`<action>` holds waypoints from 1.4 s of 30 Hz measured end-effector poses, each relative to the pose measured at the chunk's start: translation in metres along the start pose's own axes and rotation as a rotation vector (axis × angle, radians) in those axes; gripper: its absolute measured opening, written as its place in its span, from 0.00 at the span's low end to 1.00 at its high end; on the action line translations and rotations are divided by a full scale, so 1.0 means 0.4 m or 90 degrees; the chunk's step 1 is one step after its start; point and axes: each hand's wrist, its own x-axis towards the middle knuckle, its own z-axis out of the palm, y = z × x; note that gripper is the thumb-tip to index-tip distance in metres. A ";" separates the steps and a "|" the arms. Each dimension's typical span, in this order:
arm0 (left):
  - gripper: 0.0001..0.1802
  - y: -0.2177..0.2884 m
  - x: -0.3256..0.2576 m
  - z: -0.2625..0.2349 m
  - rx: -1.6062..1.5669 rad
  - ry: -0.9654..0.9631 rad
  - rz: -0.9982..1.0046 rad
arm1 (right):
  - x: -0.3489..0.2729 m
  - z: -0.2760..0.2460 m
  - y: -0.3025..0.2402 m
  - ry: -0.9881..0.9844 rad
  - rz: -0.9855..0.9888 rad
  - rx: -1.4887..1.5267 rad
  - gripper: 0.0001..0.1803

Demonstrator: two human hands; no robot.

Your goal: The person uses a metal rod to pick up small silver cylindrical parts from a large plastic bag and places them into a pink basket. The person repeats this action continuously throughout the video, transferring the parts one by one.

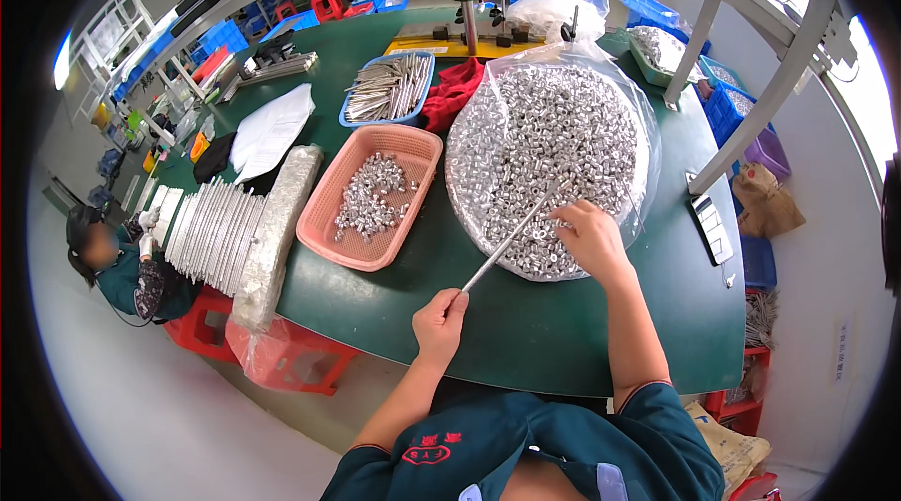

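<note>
My left hand (438,325) is closed round the lower end of a thin, silvery metal rod (502,250). The rod slants up to the right, its far end over a big heap of small shiny metal sleeves (563,140). They lie in a round, shallow container lined with a clear plastic bag (481,121). My right hand (593,238) is at the heap's near right part, just right of the rod. Its fingers are curled with the tips together, and whatever they pinch is too small to make out.
Left of the heap stands a pink basket (427,168) with a few loose sleeves. Behind it are a blue basket (428,88) of rods and a red cloth (457,93). More rods (214,231) lie stacked far left, near a seated co-worker (127,266). A phone (712,229) lies right.
</note>
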 end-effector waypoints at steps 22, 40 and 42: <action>0.07 0.001 0.002 0.006 0.049 0.029 0.043 | 0.035 0.073 0.039 0.059 0.244 0.367 0.10; 0.07 0.002 -0.001 0.005 0.077 -0.016 0.080 | 0.041 -0.010 0.184 0.010 0.299 1.196 0.05; 0.06 0.007 -0.003 0.001 0.088 -0.038 0.061 | 0.040 -0.009 0.184 0.017 0.288 1.200 0.05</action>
